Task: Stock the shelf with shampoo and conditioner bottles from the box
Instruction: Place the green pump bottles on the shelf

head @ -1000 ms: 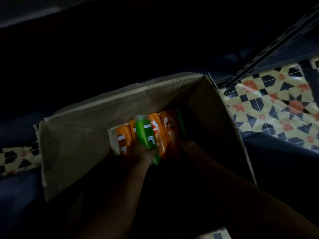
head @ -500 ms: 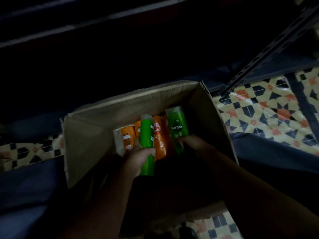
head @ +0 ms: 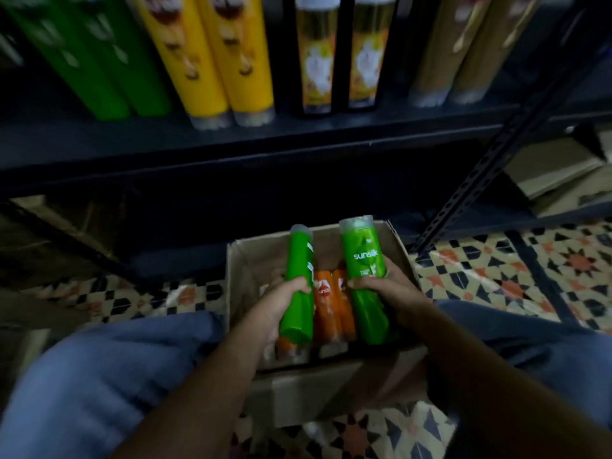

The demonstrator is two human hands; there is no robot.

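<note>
Both hands are loaded: left hand (head: 281, 303) grips one green bottle (head: 298, 286), right hand (head: 387, 293) another (head: 364, 260), just above the box (head: 402, 256). I'd worry about clipping that shelf edge (head: 231, 150) and dropping one.

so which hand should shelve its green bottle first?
Left, probably. The left hand holds its green bottle below the green bottles on the shelf, which stand at the far left. The right hand holds its green Sunsilk bottle further from them, so it follows.
</note>
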